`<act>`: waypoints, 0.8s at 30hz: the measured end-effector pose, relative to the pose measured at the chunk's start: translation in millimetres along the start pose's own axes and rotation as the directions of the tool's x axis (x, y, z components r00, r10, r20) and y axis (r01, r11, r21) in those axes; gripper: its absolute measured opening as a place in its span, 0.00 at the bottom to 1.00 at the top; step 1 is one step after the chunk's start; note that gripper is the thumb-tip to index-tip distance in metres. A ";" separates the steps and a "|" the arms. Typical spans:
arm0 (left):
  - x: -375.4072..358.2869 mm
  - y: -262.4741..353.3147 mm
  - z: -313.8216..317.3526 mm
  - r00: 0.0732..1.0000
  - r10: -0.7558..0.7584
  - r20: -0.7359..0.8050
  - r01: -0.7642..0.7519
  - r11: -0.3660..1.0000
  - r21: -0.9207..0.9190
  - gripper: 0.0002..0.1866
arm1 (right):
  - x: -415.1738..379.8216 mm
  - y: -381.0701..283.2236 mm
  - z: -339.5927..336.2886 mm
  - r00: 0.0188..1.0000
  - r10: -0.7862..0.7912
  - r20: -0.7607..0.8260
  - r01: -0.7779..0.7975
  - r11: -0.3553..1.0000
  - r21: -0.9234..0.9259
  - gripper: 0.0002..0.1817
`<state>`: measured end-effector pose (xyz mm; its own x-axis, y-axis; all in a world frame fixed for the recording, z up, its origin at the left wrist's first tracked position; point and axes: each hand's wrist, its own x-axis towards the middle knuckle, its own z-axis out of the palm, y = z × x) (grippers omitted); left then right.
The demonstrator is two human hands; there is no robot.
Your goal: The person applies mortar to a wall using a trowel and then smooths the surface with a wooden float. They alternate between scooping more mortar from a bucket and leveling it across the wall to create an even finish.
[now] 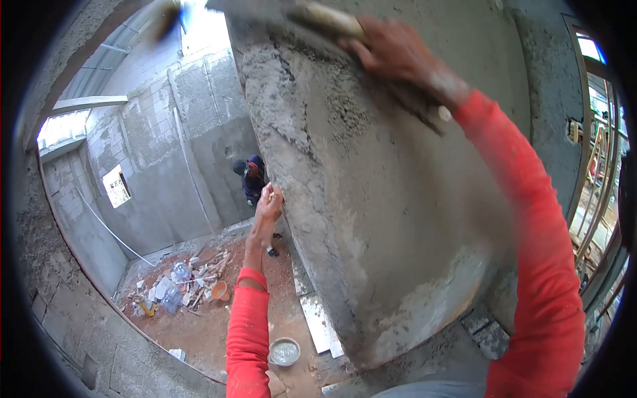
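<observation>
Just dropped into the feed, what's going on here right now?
A person in red sleeves is plastering a wall pier. The right hand grips a wooden-handled trowel pressed against the wet grey plaster near the top. The left hand rests on the pier's left edge. Far below, another person stands by the block wall, with a rubble pile and a bucket on the dirt floor.

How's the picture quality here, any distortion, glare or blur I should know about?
Head view: strong fisheye bending, with black corners and curved walls; the openings at top left are blown out white; the right hand and its wooden-handled trowel are slightly motion-blurred; the left hand on the plastered wall edge is fairly sharp; soft, even daylight.
</observation>
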<state>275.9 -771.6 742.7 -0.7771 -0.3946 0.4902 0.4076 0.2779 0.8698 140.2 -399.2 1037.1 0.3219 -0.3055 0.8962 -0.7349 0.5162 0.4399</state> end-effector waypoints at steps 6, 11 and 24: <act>-7.0 7.5 1.9 0.999 -0.009 0.034 0.008 1.000 0.010 0.35 | 13.9 21.4 -30.6 0.848 0.514 0.126 -0.521 0.853 0.027 0.26; 3.1 -8.5 0.4 0.997 0.063 0.044 -0.060 0.997 -0.049 0.26 | -10.4 -20.7 17.1 0.992 0.005 -0.128 0.003 0.998 0.066 0.22; -3.0 3.5 2.9 0.999 0.040 0.020 -0.041 0.999 0.025 0.22 | -44.9 -62.3 -3.5 0.894 0.410 0.179 -0.409 0.911 -0.043 0.27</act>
<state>278.3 -767.0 744.1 -0.7696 -0.3651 0.5238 0.4268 0.3159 0.8474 173.6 -414.8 969.7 -0.1203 -0.2046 0.9714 -0.7756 0.6302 0.0367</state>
